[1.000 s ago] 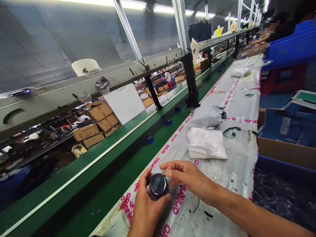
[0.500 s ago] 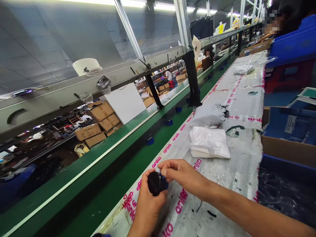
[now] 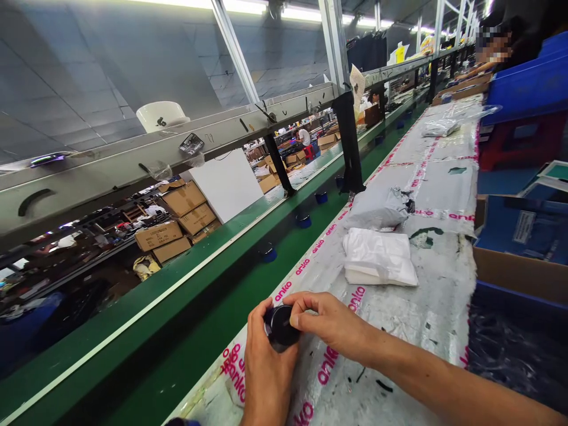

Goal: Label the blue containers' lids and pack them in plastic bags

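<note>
A short round black-and-blue piece (image 3: pixel 284 326) is held over the near edge of the covered table. My left hand (image 3: pixel 269 361) is closed around its left side and underside. My right hand (image 3: pixel 326 322) is closed too, its thumb and bent forefinger gripping the piece at the upper right rim. Whether a thin film or small part sits between those fingertips is hidden. The dark, glossy round face tilts toward me. On the green conveyor belt (image 3: pixel 222 307) beyond stand similar blue-and-black pieces (image 3: pixel 267 253), spaced in a row.
Right of my hands, a stack of white bags (image 3: pixel 380 257) and a clear plastic bag (image 3: pixel 377 210) lie on the taped table cover (image 3: pixel 444 189). An open box (image 3: pixel 515 272) adjoins the right edge. A metal rail (image 3: pixel 177 145) runs above the belt. Another person is far right.
The piece has turned in my left hand, so its black face shows more and the blue side less. My right fingers have shifted slightly onto its rim. The view has moved slightly.
</note>
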{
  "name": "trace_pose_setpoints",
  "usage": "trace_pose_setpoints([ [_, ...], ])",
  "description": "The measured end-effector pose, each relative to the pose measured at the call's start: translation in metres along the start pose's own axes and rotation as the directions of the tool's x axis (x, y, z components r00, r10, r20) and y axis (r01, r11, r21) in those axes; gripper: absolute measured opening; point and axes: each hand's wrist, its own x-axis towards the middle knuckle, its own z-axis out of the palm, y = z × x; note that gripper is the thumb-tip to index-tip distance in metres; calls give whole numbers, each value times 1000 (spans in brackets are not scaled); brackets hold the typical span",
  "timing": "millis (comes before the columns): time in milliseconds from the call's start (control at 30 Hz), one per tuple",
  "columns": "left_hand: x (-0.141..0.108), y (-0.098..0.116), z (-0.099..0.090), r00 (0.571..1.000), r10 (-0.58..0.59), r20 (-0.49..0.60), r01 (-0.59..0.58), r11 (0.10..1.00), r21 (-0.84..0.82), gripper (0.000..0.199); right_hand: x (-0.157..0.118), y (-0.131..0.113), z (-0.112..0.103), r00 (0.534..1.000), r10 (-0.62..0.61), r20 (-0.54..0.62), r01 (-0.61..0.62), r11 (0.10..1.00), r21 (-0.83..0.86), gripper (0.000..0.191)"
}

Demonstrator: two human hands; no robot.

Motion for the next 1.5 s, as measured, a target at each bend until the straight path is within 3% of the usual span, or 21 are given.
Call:
trace_pose_setpoints([
  [267, -1, -2, -2, 1000, -14, 26, 14, 1000, 5, 55, -1, 3, 0, 999, -46, 13, 47, 993, -104, 11],
  [1067, -8, 12, 3, 997, 53, -59, -51, 998, 39, 45, 1, 17, 5, 987, -141, -73, 125, 974, -190, 10],
  [1267, -9, 7, 2, 998, 40, -55, -38, 999, 35, 47, -1, 15, 8, 982, -153, -114, 127, 969, -214, 11],
  [1500, -6, -6, 1, 992, 123, -11, -121, 983, 140, 48, -5, 6, 10, 981, -109, -160, 76, 976, -203, 13],
])
